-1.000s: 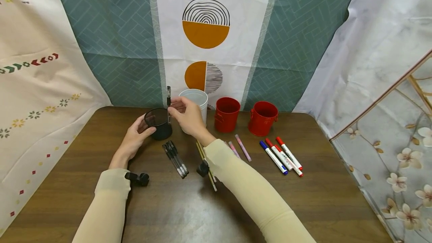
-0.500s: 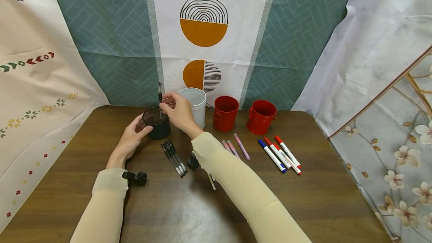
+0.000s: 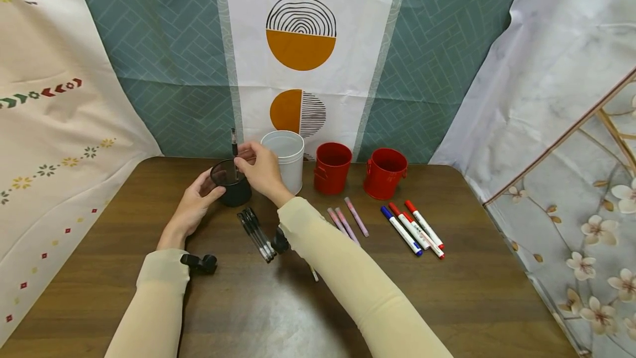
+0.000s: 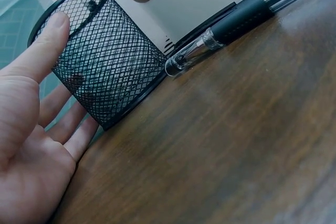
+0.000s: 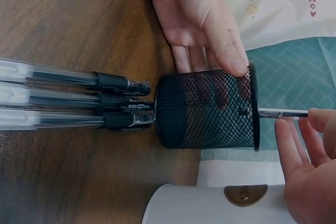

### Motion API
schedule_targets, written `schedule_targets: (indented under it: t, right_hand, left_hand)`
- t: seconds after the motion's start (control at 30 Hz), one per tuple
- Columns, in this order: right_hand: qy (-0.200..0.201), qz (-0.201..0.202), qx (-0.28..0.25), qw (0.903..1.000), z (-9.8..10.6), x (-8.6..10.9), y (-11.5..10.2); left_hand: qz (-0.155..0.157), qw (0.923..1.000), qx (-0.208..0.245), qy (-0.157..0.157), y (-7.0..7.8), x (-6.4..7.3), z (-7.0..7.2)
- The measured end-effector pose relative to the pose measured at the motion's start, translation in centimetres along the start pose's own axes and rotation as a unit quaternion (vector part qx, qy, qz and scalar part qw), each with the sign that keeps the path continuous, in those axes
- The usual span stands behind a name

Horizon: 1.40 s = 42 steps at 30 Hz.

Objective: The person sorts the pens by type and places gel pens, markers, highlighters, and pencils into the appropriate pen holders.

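My left hand (image 3: pixel 191 209) holds a black mesh pen cup (image 5: pixel 210 114) from its left side, thumb at the rim and the other fingers behind the mesh. The cup stands upright on the table. Above its opening, my right hand (image 3: pixel 265 173) pinches a black-gripped gel pen (image 3: pixel 234 142) between thumb and fingers. The pen is upright, and its lower end shows through the mesh just inside the rim. Right in front of the cup lie several similar gel pens (image 3: pixel 255 235) side by side, ends toward the cup.
A white bucket (image 3: pixel 293 170) stands beside the cup, then two red buckets, one nearer (image 3: pixel 332 173) and one farther right (image 3: pixel 385 178). Pink pens (image 3: pixel 356 217) and red and blue markers (image 3: pixel 402 231) lie before them. My right sleeve mostly covers gold pencils (image 3: pixel 314 274).
My right hand has moved left with the gel pen, bringing it over the cup, then lowered it slightly into the opening. My left hand keeps its hold on the cup.
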State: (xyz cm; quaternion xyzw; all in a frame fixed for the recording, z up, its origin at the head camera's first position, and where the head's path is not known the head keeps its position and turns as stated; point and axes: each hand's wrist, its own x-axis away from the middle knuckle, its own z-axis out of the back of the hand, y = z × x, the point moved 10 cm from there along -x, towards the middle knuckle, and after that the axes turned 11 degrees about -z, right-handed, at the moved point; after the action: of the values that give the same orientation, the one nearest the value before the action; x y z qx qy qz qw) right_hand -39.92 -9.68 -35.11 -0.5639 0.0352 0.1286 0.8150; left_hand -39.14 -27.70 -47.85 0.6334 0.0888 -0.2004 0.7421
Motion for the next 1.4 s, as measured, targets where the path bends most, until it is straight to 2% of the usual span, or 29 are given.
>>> schedule_targets:
  t: [0.43, 0.93, 1.4]
  right_hand:
    - [0.018, -0.015, 0.059, 0.9980, -0.1, 0.1, 0.7]
    - [0.015, -0.022, 0.062, 0.9977, -0.3, 0.4, 0.9]
    - [0.018, -0.013, 0.070, 0.9973, -0.1, 0.9, 1.2]
  left_hand:
    - [0.011, 0.9999, -0.005, 0.003, 0.0, 0.1, 0.1]
    - [0.004, 1.0000, 0.002, 0.005, 0.3, 0.1, 0.0]
    - [0.014, 0.9999, -0.003, 0.006, 0.1, 0.1, -0.1]
